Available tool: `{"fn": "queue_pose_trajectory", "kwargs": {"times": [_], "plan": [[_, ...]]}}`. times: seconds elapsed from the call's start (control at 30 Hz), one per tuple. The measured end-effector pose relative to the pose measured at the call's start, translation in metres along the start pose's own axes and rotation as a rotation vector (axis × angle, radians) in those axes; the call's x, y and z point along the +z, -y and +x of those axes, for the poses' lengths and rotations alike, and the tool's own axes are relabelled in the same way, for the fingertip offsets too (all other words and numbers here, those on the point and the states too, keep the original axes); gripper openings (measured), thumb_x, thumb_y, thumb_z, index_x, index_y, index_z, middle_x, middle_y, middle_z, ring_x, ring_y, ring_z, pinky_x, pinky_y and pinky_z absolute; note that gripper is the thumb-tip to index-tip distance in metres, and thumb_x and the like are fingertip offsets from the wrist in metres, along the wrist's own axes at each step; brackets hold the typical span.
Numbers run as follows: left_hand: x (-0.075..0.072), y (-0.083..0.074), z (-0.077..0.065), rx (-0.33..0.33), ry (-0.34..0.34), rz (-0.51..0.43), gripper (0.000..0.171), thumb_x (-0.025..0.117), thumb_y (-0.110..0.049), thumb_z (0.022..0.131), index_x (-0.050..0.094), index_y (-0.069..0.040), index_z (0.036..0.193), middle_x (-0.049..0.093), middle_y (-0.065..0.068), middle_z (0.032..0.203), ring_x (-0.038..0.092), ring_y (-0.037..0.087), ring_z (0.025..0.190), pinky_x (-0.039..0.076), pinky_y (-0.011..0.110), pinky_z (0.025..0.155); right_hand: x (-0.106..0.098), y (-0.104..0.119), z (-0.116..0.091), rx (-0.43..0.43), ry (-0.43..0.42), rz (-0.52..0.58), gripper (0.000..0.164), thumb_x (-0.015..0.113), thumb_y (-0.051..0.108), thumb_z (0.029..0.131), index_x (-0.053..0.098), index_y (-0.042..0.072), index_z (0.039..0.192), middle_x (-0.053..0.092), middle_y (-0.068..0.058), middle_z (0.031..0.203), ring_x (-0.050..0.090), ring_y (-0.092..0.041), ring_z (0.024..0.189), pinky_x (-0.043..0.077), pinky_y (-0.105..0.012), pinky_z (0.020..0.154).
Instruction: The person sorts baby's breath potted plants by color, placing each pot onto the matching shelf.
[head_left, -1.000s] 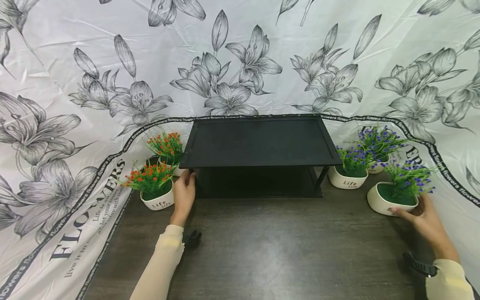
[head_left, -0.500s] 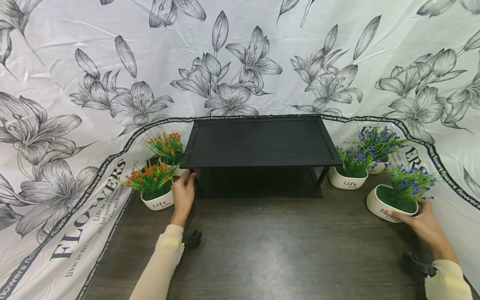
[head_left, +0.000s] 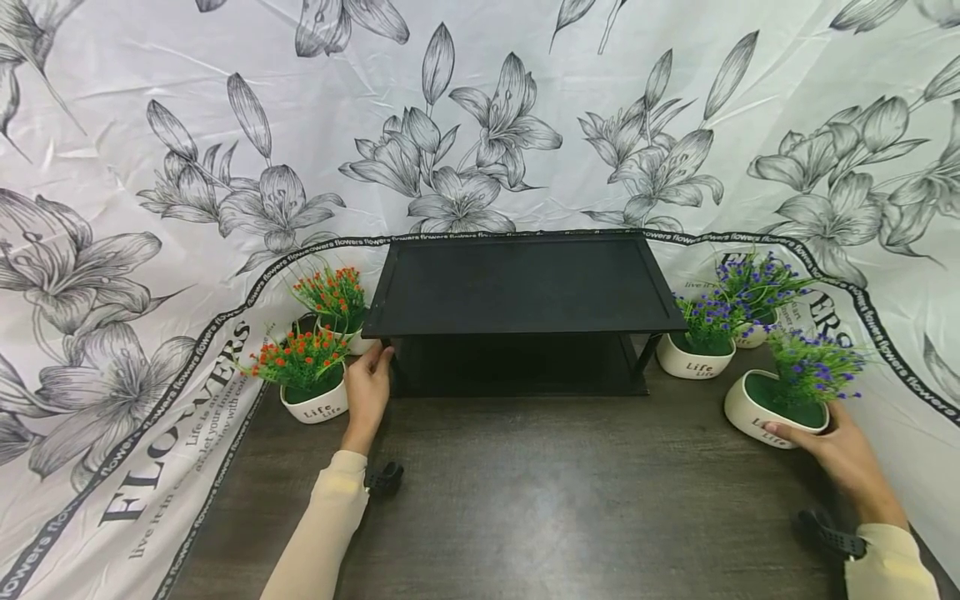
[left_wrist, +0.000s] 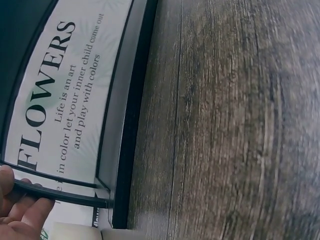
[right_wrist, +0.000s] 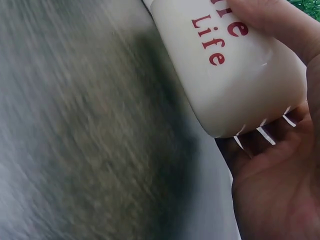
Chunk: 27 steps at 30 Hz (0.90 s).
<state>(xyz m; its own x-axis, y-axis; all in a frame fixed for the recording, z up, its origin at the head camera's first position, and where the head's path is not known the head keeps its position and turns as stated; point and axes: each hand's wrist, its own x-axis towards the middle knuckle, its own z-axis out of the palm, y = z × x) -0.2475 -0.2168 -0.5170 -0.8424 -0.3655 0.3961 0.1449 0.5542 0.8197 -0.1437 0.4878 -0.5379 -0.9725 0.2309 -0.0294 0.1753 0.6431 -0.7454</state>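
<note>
A black two-tier shelf stands at the back of the table. My left hand is at its front left corner; in the left wrist view, the thumb and fingers pinch the thin black post. My right hand grips a white oval pot of purple artificial flowers from its right side. The thumb lies across the front of that pot and the other fingers wrap behind and underneath, partly hidden. Red "Life" lettering shows on the pot in the right wrist view.
Two pots of purple flowers stand right of the shelf. On its left are two pots of orange flowers, the front one close beside my left hand. Behind the dark wooden table hangs a flower-printed white cloth.
My right hand has brought its purple flower pot slightly toward me and to the left, showing more of the pot's front. My left hand stays at the shelf post.
</note>
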Motion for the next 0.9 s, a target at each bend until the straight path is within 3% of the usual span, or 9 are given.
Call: {"fn": "queue_pose_trajectory", "kwargs": {"times": [0.1, 0.23, 0.3, 0.37, 0.47, 0.57, 0.7, 0.9], "plan": [[0.0, -0.001, -0.001, 0.004, -0.008, -0.005, 0.033, 0.072, -0.015, 0.104, 0.074, 0.003, 0.132, 0.077, 0.025, 0.12, 0.075, 0.038, 0.098, 0.058, 0.053, 0.083, -0.001, 0.011, -0.003, 0.003, 0.016, -0.036, 0.098, 0.079, 0.046, 0.097, 0.024, 0.011, 0.17, 0.045, -0.024, 0.152, 0.047, -0.006, 0.114, 0.038, -0.037, 0.109], [-0.001, -0.002, -0.001, 0.01, -0.001, 0.001, 0.027, 0.071, -0.015, 0.105, 0.078, 0.003, 0.123, 0.078, 0.025, 0.101, 0.063, 0.03, 0.077, 0.048, 0.034, 0.067, 0.0, 0.033, -0.006, 0.03, 0.074, -0.067, 0.108, 0.075, 0.051, 0.097, 0.014, -0.003, 0.169, 0.042, -0.041, 0.154, 0.051, -0.045, 0.123, 0.042, -0.069, 0.102], [-0.001, -0.002, -0.001, 0.006, 0.005, 0.003, 0.026, 0.07, -0.016, 0.105, 0.079, 0.002, 0.121, 0.078, 0.024, 0.098, 0.059, 0.027, 0.074, 0.043, 0.03, 0.066, 0.002, 0.043, -0.006, 0.031, 0.089, -0.087, 0.109, 0.075, 0.052, 0.097, 0.016, -0.007, 0.167, 0.044, -0.043, 0.15, 0.054, -0.051, 0.12, 0.048, -0.064, 0.091], [-0.001, -0.003, -0.001, 0.004, 0.007, 0.005, 0.027, 0.07, -0.016, 0.105, 0.078, 0.001, 0.124, 0.079, 0.024, 0.104, 0.066, 0.028, 0.079, 0.048, 0.031, 0.069, 0.007, 0.054, -0.006, 0.022, 0.096, -0.105, 0.107, 0.077, 0.052, 0.096, 0.023, -0.011, 0.163, 0.049, -0.042, 0.145, 0.061, -0.045, 0.112, 0.052, -0.052, 0.081], [-0.002, -0.003, -0.001, -0.005, 0.009, -0.007, 0.031, 0.07, -0.016, 0.105, 0.075, 0.001, 0.131, 0.078, 0.024, 0.118, 0.075, 0.033, 0.095, 0.056, 0.043, 0.079, 0.015, 0.071, -0.007, -0.005, 0.106, -0.133, 0.1, 0.08, 0.052, 0.094, 0.035, -0.013, 0.155, 0.057, -0.036, 0.135, 0.063, -0.03, 0.101, 0.048, -0.036, 0.074], [-0.002, -0.002, -0.001, -0.007, 0.015, -0.017, 0.033, 0.07, -0.016, 0.105, 0.073, 0.002, 0.133, 0.076, 0.025, 0.123, 0.075, 0.039, 0.1, 0.057, 0.054, 0.084, 0.026, 0.088, -0.008, -0.039, 0.126, -0.136, 0.09, 0.082, 0.052, 0.092, 0.046, -0.012, 0.144, 0.063, -0.03, 0.123, 0.062, -0.024, 0.095, 0.048, -0.034, 0.073], [-0.002, -0.002, -0.001, -0.003, 0.011, -0.019, 0.033, 0.071, -0.016, 0.104, 0.073, 0.002, 0.132, 0.076, 0.026, 0.123, 0.075, 0.04, 0.101, 0.058, 0.057, 0.085, 0.043, 0.11, -0.009, -0.117, 0.13, -0.121, 0.079, 0.086, 0.046, 0.089, 0.054, -0.009, 0.137, 0.068, -0.023, 0.114, 0.062, -0.013, 0.087, 0.05, -0.03, 0.069], [-0.001, -0.001, -0.001, -0.002, 0.006, -0.02, 0.033, 0.071, -0.017, 0.105, 0.074, 0.001, 0.132, 0.076, 0.024, 0.123, 0.075, 0.039, 0.1, 0.058, 0.055, 0.084, 0.064, 0.139, -0.009, -0.238, 0.132, -0.023, 0.085, 0.091, 0.034, 0.086, 0.05, -0.002, 0.151, 0.068, -0.025, 0.127, 0.061, 0.004, 0.09, 0.054, -0.022, 0.072]]}}
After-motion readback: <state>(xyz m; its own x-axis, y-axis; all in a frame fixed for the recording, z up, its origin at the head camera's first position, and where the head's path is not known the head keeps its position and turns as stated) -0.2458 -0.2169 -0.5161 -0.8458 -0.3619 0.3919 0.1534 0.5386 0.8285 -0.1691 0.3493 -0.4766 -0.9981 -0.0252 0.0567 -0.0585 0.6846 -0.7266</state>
